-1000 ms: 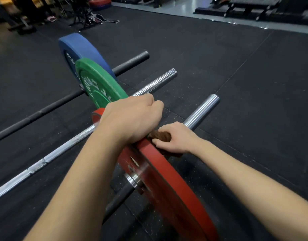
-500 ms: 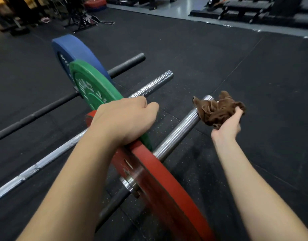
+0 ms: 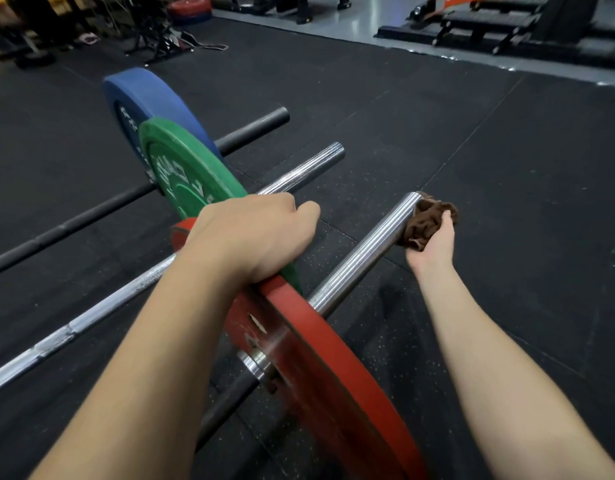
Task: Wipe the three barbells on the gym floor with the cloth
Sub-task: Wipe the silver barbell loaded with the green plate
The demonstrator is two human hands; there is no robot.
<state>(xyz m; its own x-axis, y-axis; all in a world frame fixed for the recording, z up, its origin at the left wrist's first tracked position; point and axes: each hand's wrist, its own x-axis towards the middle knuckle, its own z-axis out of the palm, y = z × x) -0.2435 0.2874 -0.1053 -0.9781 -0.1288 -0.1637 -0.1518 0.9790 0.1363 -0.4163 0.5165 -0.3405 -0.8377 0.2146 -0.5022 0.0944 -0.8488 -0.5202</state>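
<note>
Red plate (image 3: 334,368) stands nearest, its top rim gripped by the left hand (image 3: 254,237). At 1 o'clock, the right hand (image 3: 432,245) clutches the brown cloth (image 3: 424,220) against the end of the chrome sleeve (image 3: 361,258). Green plate (image 3: 181,168) and blue plate (image 3: 143,95) stand beyond, toward 11 o'clock.

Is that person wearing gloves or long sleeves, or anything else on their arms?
No. The left arm and the right arm are bare all the way to the picture's edge: no sleeves, watch or bands. The left grip and the right grip, meaning the hands, are bare too: no gloves, and no rings that show.
</note>
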